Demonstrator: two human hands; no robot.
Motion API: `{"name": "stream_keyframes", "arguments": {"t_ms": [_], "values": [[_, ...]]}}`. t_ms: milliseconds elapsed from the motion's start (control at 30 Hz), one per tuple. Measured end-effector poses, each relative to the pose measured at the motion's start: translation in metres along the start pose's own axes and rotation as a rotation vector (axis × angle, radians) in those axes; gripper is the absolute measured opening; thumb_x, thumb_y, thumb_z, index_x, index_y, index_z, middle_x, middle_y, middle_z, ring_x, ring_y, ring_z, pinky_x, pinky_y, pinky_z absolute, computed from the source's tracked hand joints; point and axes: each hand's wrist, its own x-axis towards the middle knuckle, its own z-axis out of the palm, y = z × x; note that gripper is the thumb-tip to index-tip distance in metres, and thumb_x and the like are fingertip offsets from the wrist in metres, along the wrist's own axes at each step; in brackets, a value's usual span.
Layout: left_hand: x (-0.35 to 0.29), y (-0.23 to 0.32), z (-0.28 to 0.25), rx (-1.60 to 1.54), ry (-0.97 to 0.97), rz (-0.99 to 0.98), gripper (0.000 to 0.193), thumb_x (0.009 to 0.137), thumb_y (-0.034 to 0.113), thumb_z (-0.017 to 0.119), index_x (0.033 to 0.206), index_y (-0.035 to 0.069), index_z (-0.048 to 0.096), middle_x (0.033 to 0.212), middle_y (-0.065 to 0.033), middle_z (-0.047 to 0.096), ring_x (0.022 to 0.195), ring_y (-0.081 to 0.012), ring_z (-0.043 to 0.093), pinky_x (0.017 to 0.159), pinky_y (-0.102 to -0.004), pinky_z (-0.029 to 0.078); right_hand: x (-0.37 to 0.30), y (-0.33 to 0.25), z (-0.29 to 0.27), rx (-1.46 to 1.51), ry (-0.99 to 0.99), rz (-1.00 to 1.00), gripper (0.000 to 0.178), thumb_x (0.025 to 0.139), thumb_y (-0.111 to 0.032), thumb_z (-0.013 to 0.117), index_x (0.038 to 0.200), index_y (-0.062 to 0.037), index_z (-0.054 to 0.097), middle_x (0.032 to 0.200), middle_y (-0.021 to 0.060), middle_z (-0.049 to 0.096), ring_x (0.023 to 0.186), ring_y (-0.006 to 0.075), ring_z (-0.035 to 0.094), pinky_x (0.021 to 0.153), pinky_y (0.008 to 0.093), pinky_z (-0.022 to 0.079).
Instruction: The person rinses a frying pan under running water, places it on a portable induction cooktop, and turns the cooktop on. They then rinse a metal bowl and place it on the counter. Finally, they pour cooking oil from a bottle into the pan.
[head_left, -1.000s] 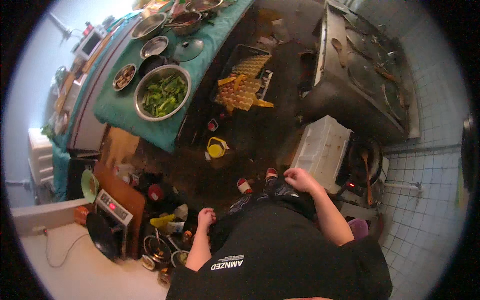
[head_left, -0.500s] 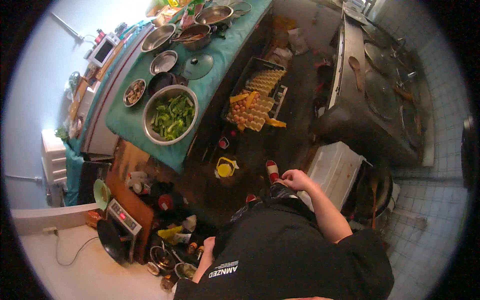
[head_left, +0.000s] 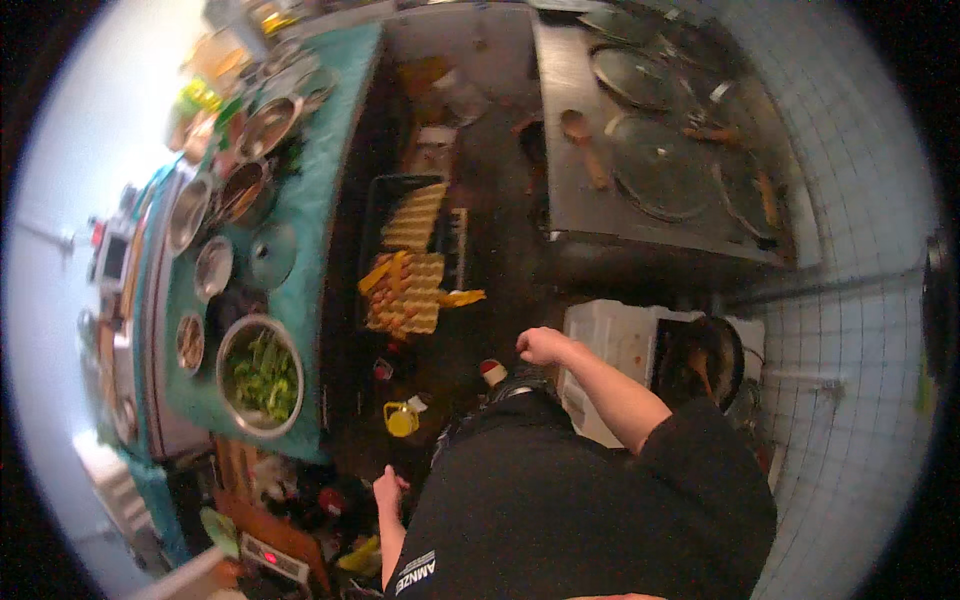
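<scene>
My right hand (head_left: 543, 346) hangs in front of my body, fingers curled, with nothing visible in it. It is nearest to a white box-shaped unit (head_left: 598, 335) on the right and touches nothing that I can see. Low on the left is my left hand (head_left: 390, 486), loosely closed and also without any visible object. A jug with a yellow lid (head_left: 402, 419) stands on the floor a little beyond it. To the left, a big metal bowl of chopped greens (head_left: 262, 372) sits on the near end of a table with a green cover (head_left: 340, 110).
Egg trays with eggs (head_left: 405, 295) lie on the floor beside the table. At the right, a steel stove top (head_left: 565, 75) carries glass lids (head_left: 660, 165) and a wooden spoon (head_left: 583, 145). A dark wok (head_left: 722, 365) is near the white unit. An induction cooker (head_left: 275, 562) stands lower left.
My view has turned and moved forward: table and egg trays have shifted left, the stove nearer. My right hand has moved left in view, and my left hand has swung slightly forward.
</scene>
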Motion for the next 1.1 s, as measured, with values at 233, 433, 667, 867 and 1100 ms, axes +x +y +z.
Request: {"name": "stream_keyframes", "arguments": {"t_ms": [233,433,667,867,1100], "values": [[0.035,-0.022,-0.005,0.444,-0.089,0.119,0.044,0.094,0.030,0.047,0.072,-0.004,0.064,0.064,-0.0139,0.064,0.058,-0.0269,0.061,0.056,-0.0420,0.046,0.002,0.033,-0.002,0.166,0.138,-0.002,0.033,0.081,-0.021,0.065,0.111,-0.0084,0.070,0.109,0.0143,0.070,0.102,0.0318,0.066,0.090,0.0413,0.052],[0.063,-0.016,-0.006,0.141,-0.123,0.106,0.023,0.092,0.019,0.049,0.088,0.001,0.063,0.066,-0.0122,0.063,0.059,-0.0248,0.062,0.051,-0.0385,0.047,-0.001,0.069,0.028,0.232,0.040,0.154,0.034,0.079,-0.023,0.066,0.110,-0.0089,0.070,0.109,0.0142,0.070,0.101,0.0307,0.067,0.088,0.0410,0.053],[0.068,0.011,-0.001,-0.215,-0.176,-0.018,0.016,0.087,0.010,0.050,0.084,0.003,0.064,0.067,-0.0123,0.064,0.054,-0.0222,0.060,0.048,-0.0335,0.048,0.013,0.100,0.051,0.175,0.015,0.017,0.032,0.081,-0.021,0.064,0.108,-0.0039,0.070,0.096,0.0139,0.073,0.088,0.0248,0.069,0.078,0.0382,0.055],[0.030,-0.014,-0.006,-0.309,-0.036,-0.084,0.011,0.086,0.010,0.055,0.087,0.004,0.065,0.066,-0.0082,0.061,0.055,-0.0177,0.060,0.051,-0.0297,0.048,0.026,0.110,0.061,0.279,-0.099,0.067,0.027,0.081,-0.015,0.067,0.104,-0.0016,0.070,0.086,0.0093,0.072,0.071,0.0183,0.067,0.065,0.0343,0.054],[-0.063,-0.096,0.024,-0.516,0.187,-0.255,0.013,0.087,0.012,0.060,0.091,0.002,0.068,0.067,-0.0064,0.063,0.057,-0.0150,0.061,0.053,-0.0285,0.050,0.063,0.099,0.048,0.124,-0.266,0.194,0.023,0.082,-0.014,0.071,0.101,-0.0005,0.071,0.082,0.0085,0.071,0.068,0.0166,0.065,0.064,0.0322,0.054]]}}
